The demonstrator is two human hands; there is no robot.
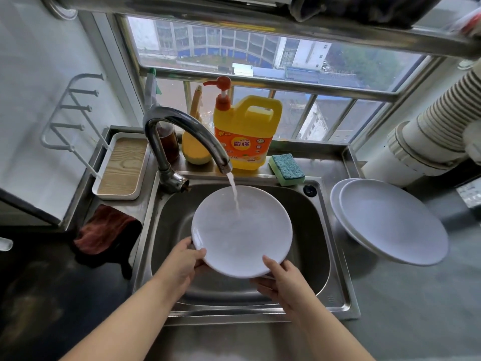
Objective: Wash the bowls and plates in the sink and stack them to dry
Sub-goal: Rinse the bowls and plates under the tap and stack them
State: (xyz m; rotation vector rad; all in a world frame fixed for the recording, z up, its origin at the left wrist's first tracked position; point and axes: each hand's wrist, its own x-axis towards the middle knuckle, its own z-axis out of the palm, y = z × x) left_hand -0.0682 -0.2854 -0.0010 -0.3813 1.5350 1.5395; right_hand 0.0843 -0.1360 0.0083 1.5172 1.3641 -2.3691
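Both hands hold a white plate (241, 231) tilted over the sink (322, 256) under the tap (182, 136), whose water (234, 194) strikes its face. The left hand (182, 261) pinches the near-left rim, the right hand (282, 280) the near rim, thumbs on top. Two plates (390, 220) lie stacked right of the sink, overhanging its edge. The yellow jug (247, 131) reads "KEON".

You can read "奇强" in big red characters on the yellow detergent jug's (247, 131) orange label, "KEON" above them, smaller print unreadable
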